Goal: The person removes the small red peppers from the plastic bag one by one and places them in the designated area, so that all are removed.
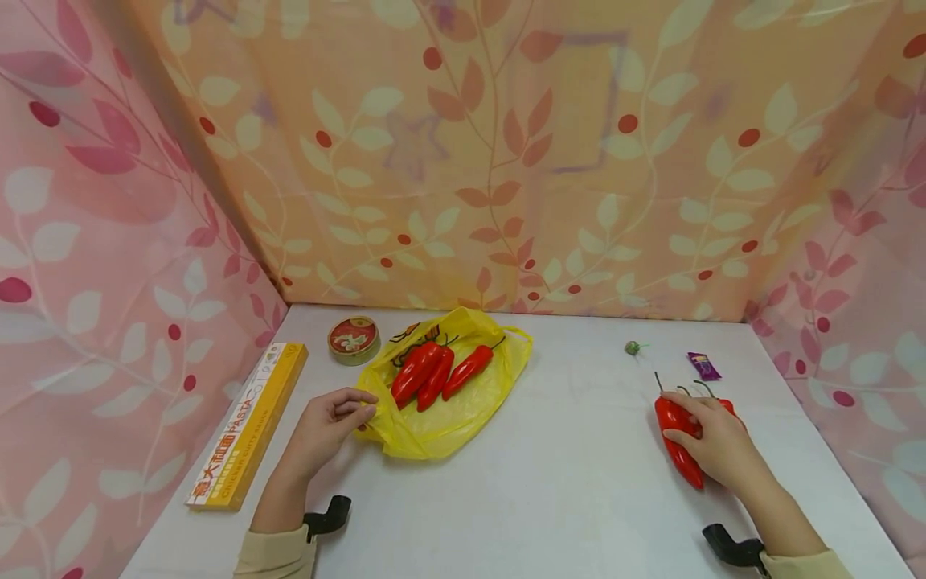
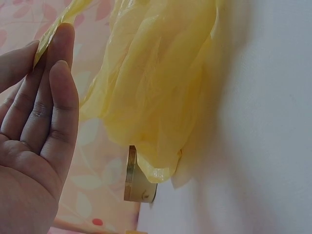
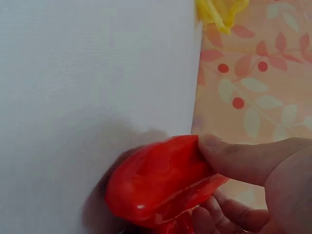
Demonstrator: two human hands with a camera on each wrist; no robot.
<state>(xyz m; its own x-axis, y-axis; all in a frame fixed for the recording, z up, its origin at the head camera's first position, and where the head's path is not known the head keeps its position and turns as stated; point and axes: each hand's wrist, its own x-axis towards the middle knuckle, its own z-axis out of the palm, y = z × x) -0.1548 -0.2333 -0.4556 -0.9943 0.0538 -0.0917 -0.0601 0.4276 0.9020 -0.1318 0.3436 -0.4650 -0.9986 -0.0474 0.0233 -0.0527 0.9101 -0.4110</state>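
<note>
A white, matte table (image 1: 579,450) stands enclosed on three sides by thin fabric curtains (image 1: 506,161) printed with leaves and berries, pink at the sides and orange-peach at the back. On the left half lies a crinkled, translucent yellow plastic bag (image 1: 441,402), spread open and flat, with three glossy red peppers (image 1: 434,371) resting on it side by side; each is elongated and tapered, long axis running diagonally, dark stems toward the back right and tips toward the front left. The left hand (image 1: 329,426) pinches the bag's near-left edge between thumb and fingers; the left wrist view shows the film caught at the fingertips (image 2: 61,46) and hanging in soft folds. On the right half, the right hand (image 1: 712,438) lies over a cluster of further red peppers (image 1: 676,442), thumb and fingers curled round one smooth, shiny pepper, as the right wrist view confirms (image 3: 161,180); these point stems toward the back and tips toward the front edge. Just behind the bag stands a round, shallow tin (image 1: 354,338) with a red lid. A long, narrow yellow pasta box (image 1: 249,422) lies along the left edge. Behind the right hand lie a small green ball-like object (image 1: 633,347) and a purple wrapper (image 1: 703,366), apart from each other
</note>
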